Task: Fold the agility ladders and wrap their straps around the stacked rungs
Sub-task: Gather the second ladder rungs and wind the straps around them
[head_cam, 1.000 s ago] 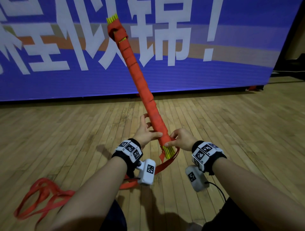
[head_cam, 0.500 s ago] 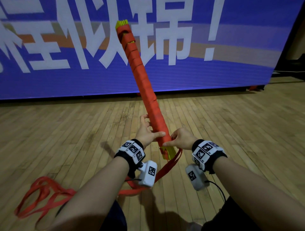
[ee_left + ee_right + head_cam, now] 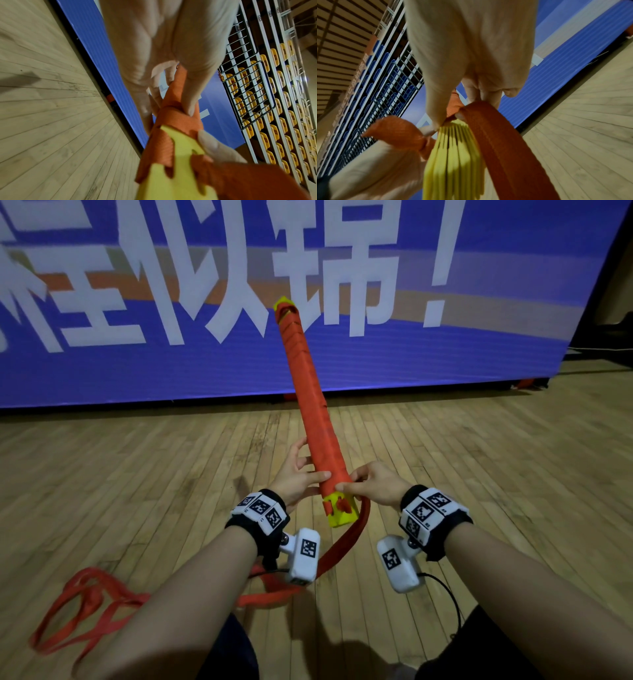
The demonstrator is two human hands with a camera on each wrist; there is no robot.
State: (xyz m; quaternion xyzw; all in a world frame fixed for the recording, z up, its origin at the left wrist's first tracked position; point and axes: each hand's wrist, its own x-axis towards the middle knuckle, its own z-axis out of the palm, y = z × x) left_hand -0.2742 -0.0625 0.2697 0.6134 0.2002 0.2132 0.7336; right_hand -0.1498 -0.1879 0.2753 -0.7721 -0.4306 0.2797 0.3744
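- The stacked rungs [image 3: 310,402], a long bundle of yellow slats bound almost end to end in orange webbing, are held up off the floor, slanting away from the person with the far end raised against the blue banner [image 3: 137,364].
- The left hand [image 3: 296,474] grips the bundle close to its near end: the thumb lies across the top of the wrapping and the fingers curl round from the far side. The left wrist view shows the same hold from below, thumb tip [image 3: 191,108] pressed onto the orange winding.
- The right hand [image 3: 371,482] pinches the strap [image 3: 346,537] against the bundle just above the bare yellow ends [image 3: 340,515]; in the right wrist view the thumb [image 3: 436,108] and a fingertip nip the webbing right where it leaves the rungs.
- At that near end the yellow slat ends stick out of the wrapping, edge on, packed side by side [image 3: 453,155].
- From the right-hand pinch the loose strap curves down under the left wrist camera [image 3: 303,554] and runs off to the person's left across the wooden floor [image 3: 479,474].
- It ends in a tangle of orange loops [image 3: 82,611] lying on the boards beside the left forearm.
- Both wrists carry black bands with white marker blocks [image 3: 428,513].
- Tiered stadium seats [image 3: 274,121] behind railings show in the wrist views, yellow on one side and blue on the other.
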